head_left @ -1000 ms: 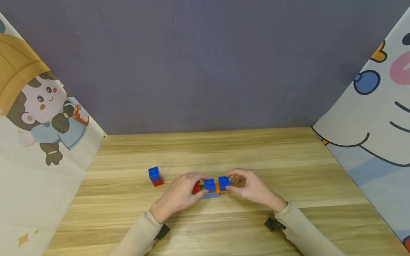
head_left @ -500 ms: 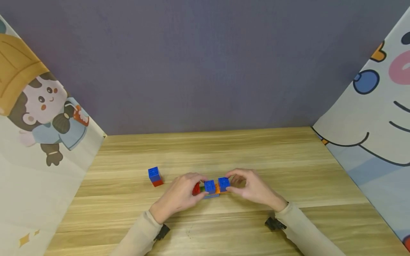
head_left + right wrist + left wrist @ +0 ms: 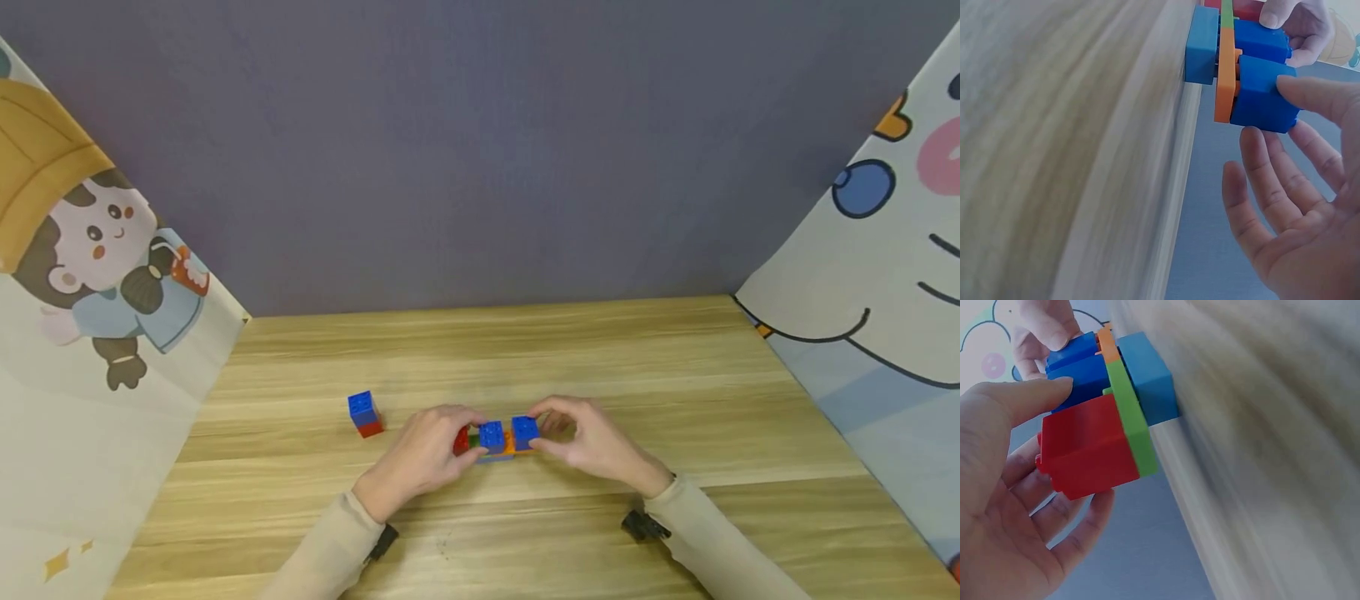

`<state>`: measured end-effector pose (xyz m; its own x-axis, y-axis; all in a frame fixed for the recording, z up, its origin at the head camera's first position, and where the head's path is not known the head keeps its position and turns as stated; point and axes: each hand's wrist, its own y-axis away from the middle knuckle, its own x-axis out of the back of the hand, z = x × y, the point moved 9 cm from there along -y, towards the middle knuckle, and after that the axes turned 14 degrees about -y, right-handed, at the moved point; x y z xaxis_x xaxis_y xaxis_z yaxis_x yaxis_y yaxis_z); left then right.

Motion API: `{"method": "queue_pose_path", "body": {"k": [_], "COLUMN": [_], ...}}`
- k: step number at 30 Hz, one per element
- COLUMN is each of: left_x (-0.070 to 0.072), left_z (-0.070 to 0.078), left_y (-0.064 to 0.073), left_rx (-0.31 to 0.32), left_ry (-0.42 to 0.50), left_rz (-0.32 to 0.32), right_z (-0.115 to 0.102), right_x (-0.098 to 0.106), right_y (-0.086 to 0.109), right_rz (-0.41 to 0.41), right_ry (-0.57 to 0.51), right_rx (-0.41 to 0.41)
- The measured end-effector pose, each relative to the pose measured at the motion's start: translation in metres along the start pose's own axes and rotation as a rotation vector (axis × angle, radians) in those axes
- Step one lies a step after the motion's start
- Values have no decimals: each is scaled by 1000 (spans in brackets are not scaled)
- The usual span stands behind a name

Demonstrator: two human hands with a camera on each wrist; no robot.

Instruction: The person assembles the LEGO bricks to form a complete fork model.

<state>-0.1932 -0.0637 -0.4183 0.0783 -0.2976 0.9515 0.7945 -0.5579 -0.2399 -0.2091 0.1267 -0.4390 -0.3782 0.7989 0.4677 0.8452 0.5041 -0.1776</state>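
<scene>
A toy brick build rests on the table between both hands. Its base is a light-blue brick (image 3: 1146,378), topped by a green plate (image 3: 1132,419) and an orange plate (image 3: 1225,81). On the green plate stands a red brick (image 3: 1088,444), partly covered by the left hand in the head view. My left hand (image 3: 423,450) pinches the inner dark-blue brick (image 3: 491,437) between thumb and fingers. At the right end, my right hand (image 3: 592,442) pinches the outer dark-blue brick (image 3: 525,432), its thumb on the near side. Some right fingers stand off the brick.
Left of the hands stands a separate stack, a blue brick (image 3: 362,407) on a red brick (image 3: 370,430). The wooden table (image 3: 480,358) meets a grey wall (image 3: 480,167) at the back. Printed panels flank both sides.
The two dark-blue bricks sit very slightly nearer the person in the head view, and less of the light-blue base shows. Both hands keep their grips almost unmoved.
</scene>
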Motion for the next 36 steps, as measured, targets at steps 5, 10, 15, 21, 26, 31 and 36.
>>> {"method": "queue_pose_path", "body": {"k": [5, 10, 15, 21, 26, 31, 36], "left_x": [1, 1, 2, 0, 1, -1, -2], "left_z": [3, 4, 1, -2, -3, 0, -2], "left_y": [-1, -2, -3, -1, -1, -1, 0], "left_rx": [-17, -16, -4, 13, 9, 2, 17], "left_ry": [-56, -81, -68, -37, -22, -5, 30], "left_rz": [-4, -4, -5, -12, 2, 26, 41], "right_z": [1, 2, 0, -19, -32, -30, -20], "right_x": [1, 1, 0, -8, -22, -29, -35], "right_y": [0, -1, -5, -16, -27, -30, -31], "right_rz": [-2, -19, -45, -61, -89, -108, -100], "right_ry": [-11, -19, 33, 100, 90, -7, -109], "right_rx": [8, 6, 12, 101, 160, 144, 87]}}
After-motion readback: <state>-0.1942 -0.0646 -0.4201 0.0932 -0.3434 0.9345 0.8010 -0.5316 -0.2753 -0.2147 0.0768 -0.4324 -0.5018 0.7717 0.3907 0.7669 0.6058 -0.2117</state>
